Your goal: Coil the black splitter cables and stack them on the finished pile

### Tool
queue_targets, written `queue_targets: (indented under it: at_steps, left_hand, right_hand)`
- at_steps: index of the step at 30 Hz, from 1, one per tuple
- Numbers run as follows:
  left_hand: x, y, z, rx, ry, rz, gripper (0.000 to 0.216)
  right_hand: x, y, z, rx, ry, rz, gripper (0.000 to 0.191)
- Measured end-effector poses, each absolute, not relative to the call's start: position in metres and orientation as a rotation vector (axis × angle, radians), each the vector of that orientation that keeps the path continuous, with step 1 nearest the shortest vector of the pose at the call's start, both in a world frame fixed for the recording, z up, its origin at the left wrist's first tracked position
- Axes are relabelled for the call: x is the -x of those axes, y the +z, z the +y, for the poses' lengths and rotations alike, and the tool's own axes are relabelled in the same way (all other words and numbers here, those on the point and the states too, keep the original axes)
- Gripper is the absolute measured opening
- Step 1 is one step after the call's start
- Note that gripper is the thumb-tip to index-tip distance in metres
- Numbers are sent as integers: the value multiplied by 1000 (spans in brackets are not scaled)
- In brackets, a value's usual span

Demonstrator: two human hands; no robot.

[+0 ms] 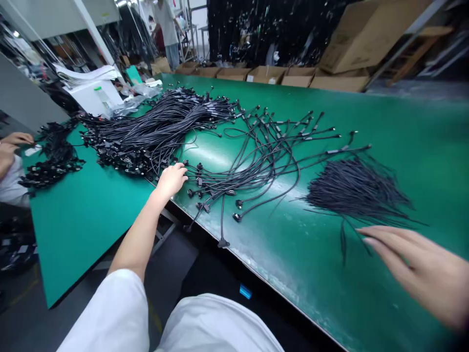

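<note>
My left hand reaches to the near ends of a loose spread of black cables with plugs at both ends. Its fingers are curled on a cable at the left of this spread, though the exact grip is partly hidden. At the right, my right hand, slightly blurred, pinches a thin black tie between thumb and fingers. Just beyond that hand lies a pile of thin black ties. A large heap of black cables rests behind and left of my left hand.
Green tabletops meet at the left. Another person's hands are by a smaller cable bunch. A white box with papers and plastic bags stand at the back left. Cardboard boxes line the far edge.
</note>
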State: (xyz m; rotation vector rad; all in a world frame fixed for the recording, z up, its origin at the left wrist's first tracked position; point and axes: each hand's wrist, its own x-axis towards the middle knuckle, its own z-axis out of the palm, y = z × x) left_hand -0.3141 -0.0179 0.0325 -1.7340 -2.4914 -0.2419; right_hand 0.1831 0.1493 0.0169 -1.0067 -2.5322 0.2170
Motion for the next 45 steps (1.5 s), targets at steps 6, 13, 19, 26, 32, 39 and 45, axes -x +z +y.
queue_targets:
  at_steps: [6,13,19,26,32,39,45]
  left_hand:
    - [328,21,-23,1839,-279,-2375,18]
    - [340,25,6,2008,-410,-2254,15]
    - [283,88,-26,2058,-1429,-2382,30]
    - [268,121,-92,2037,-2572,-2143,34]
    - [251,114,-81,2311,-2409,-2352,38]
    - [234,148,-123,2653,-2419,-1890,32]
    - [272,152,-154,1117,-3040,-1535,9]
  right_hand:
    - [-99,31,144,787,345,-2743,25]
    - [7,66,140,444,226,-2902,27]
    - [91,88,124,361,122,-2671,43]
    - [80,132,214,935,256,-2665,27]
    - [61,91,171,472,270,-2625,53]
    - [62,107,190,586,256,-2614,31]
    - [-33,138,234,897,-17,-2356,29]
